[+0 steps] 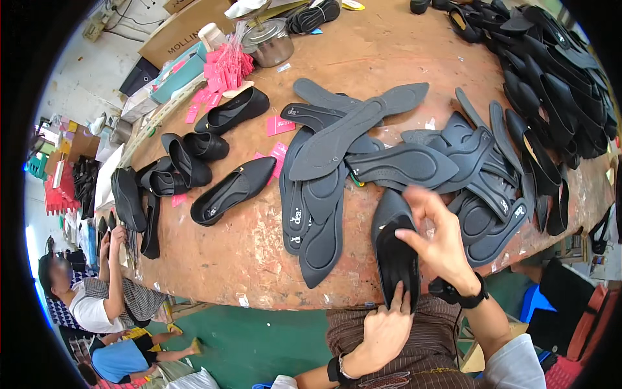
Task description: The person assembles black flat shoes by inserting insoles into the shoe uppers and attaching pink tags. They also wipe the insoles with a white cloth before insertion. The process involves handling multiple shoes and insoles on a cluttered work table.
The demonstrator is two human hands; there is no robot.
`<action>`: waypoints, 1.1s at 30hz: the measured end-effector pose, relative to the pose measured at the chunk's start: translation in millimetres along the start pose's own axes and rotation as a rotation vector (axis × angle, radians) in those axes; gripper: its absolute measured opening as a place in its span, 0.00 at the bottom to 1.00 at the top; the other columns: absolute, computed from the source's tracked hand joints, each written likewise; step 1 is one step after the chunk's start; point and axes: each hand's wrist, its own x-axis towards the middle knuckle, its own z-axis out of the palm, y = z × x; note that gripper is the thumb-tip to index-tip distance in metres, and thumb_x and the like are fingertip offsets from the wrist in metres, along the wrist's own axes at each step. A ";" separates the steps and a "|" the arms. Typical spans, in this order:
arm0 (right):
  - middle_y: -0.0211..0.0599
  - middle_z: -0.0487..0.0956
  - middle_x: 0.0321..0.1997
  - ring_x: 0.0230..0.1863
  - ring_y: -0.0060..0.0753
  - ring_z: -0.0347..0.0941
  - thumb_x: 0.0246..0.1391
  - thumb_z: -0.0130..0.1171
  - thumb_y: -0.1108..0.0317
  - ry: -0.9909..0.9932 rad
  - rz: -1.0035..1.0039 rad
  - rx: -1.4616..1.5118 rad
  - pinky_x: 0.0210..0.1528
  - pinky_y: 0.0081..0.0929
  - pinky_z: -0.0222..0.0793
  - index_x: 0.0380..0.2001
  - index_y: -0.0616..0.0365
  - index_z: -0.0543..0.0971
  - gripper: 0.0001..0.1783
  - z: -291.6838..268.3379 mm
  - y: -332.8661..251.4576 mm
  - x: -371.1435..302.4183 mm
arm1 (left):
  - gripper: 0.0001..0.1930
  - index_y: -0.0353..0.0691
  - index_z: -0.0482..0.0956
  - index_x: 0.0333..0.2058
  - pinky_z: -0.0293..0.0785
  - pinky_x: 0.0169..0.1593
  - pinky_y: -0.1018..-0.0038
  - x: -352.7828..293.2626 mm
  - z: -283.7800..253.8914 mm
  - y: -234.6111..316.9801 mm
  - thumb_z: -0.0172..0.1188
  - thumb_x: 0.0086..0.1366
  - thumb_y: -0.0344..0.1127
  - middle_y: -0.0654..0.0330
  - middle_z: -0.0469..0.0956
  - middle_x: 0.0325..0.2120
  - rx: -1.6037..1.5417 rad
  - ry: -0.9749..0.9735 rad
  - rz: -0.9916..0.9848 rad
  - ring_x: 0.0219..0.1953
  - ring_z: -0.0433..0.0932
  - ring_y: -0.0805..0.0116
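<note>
A black pointed flat shoe (383,217) with a small gold ornament stands tilted at the table's near edge, its toe away from me and its opening facing up. My left hand (387,332) holds it at the heel, two fingers reaching inside onto the dark insole. Over its right side is my right hand (444,236), thumb and forefinger spread apart, the thumb at the shoe's opening; its other fingers are partly hidden. Just beyond the toe lie loose grey-black insoles (405,165), piled across one another, with a second heap of insoles (476,162) to the right.
Finished-looking black flats (233,191) lie at the left among pink tags (227,68). A large heap of black shoes (551,78) fills the far right. A metal pot (269,42) and teal box (175,78) stand at the back left. Another person (107,298) works at the left.
</note>
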 end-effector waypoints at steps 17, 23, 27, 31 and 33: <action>0.60 0.71 0.59 0.64 0.59 0.66 0.47 0.54 0.75 -0.424 -0.073 -0.642 0.74 0.57 0.47 0.58 0.78 0.67 0.32 30.2 -13.4 -22.6 | 0.23 0.27 0.80 0.49 0.78 0.21 0.68 2.8 4.2 -13.4 0.64 0.60 0.40 0.32 0.71 0.58 -0.018 -0.036 0.036 0.19 0.83 0.59; 0.59 0.74 0.46 0.56 0.56 0.71 0.48 0.52 0.77 -0.332 -0.058 -0.716 0.75 0.55 0.45 0.48 0.77 0.72 0.22 42.3 -7.8 -30.0 | 0.20 0.27 0.81 0.44 0.79 0.24 0.66 4.0 3.7 -12.7 0.64 0.59 0.39 0.32 0.73 0.55 -0.047 -0.004 0.027 0.21 0.83 0.55; 0.69 0.70 0.55 0.64 0.64 0.65 0.50 0.50 0.76 -0.333 -0.097 -0.749 0.75 0.60 0.43 0.55 0.82 0.67 0.28 37.2 -23.0 -28.7 | 0.19 0.27 0.82 0.42 0.78 0.24 0.63 3.5 5.1 -15.3 0.65 0.59 0.39 0.31 0.75 0.51 -0.072 0.004 0.049 0.21 0.83 0.52; 0.69 0.69 0.59 0.67 0.61 0.63 0.52 0.49 0.74 -0.349 -0.099 -0.684 0.74 0.58 0.44 0.58 0.84 0.63 0.32 30.8 -28.6 -38.5 | 0.23 0.21 0.77 0.47 0.79 0.23 0.67 3.1 7.1 -18.4 0.62 0.56 0.34 0.26 0.71 0.55 -0.079 -0.046 0.098 0.19 0.83 0.58; 0.57 0.76 0.50 0.56 0.47 0.72 0.53 0.51 0.72 -0.352 -0.070 -0.806 0.73 0.54 0.48 0.50 0.76 0.71 0.23 37.4 -16.5 -33.1 | 0.22 0.23 0.78 0.46 0.79 0.24 0.66 4.2 5.3 -18.7 0.63 0.56 0.34 0.29 0.73 0.53 -0.087 -0.037 0.101 0.20 0.83 0.57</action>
